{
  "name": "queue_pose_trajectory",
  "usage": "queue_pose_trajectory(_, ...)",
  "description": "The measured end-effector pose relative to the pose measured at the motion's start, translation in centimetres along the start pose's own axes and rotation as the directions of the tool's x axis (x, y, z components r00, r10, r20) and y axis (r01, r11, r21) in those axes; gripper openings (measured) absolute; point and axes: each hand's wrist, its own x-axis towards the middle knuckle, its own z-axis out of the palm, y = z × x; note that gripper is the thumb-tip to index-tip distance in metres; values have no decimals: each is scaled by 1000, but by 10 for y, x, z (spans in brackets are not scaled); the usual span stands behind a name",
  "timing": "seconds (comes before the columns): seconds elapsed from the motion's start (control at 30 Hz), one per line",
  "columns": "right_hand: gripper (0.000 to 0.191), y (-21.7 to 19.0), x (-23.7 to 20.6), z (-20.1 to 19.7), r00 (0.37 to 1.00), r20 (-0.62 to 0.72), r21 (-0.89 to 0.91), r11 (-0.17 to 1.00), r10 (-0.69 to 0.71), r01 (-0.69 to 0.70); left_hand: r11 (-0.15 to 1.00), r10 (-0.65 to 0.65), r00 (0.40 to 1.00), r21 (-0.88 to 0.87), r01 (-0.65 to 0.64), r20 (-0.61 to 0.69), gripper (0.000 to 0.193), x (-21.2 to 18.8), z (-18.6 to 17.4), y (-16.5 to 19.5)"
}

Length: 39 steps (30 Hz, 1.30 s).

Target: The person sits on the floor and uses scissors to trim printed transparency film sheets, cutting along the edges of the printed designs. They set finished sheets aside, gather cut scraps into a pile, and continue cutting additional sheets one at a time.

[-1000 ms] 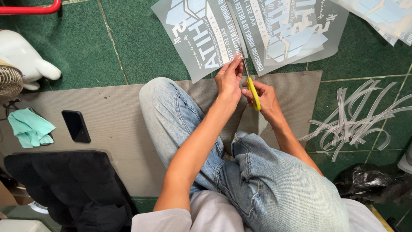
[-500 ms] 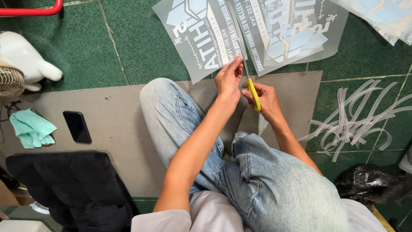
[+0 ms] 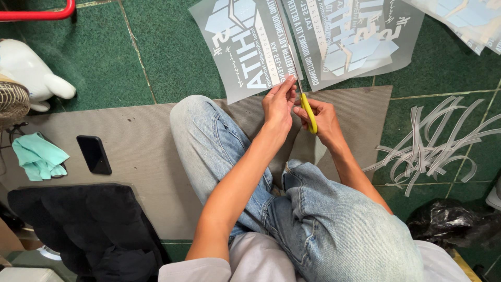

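Note:
I sit cross-legged on a grey mat (image 3: 135,141) on a green tiled floor. My left hand (image 3: 278,104) pinches the near edge of a grey printed film sheet (image 3: 245,47) that carries white lettering and shapes. My right hand (image 3: 323,119) grips yellow-handled scissors (image 3: 309,112), whose blades run up into the sheet along a cut line. A second part of the sheet (image 3: 360,36) lies to the right of the cut.
A pile of cut grey strips (image 3: 433,146) lies on the floor at right. A black phone (image 3: 94,154) and a teal cloth (image 3: 37,155) rest on the mat at left, with a black bag (image 3: 83,224) below and a white object (image 3: 28,70) above.
The hands, scissors and sheet hold nearly the same position; the view has shifted only slightly.

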Motion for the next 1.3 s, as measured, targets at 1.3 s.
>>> queue_pose_trajectory(1.3, 27, -10, 12, 0, 999, 28, 5, 999, 39, -39, 981, 17, 999, 194, -10, -33, 33, -21, -11, -8)
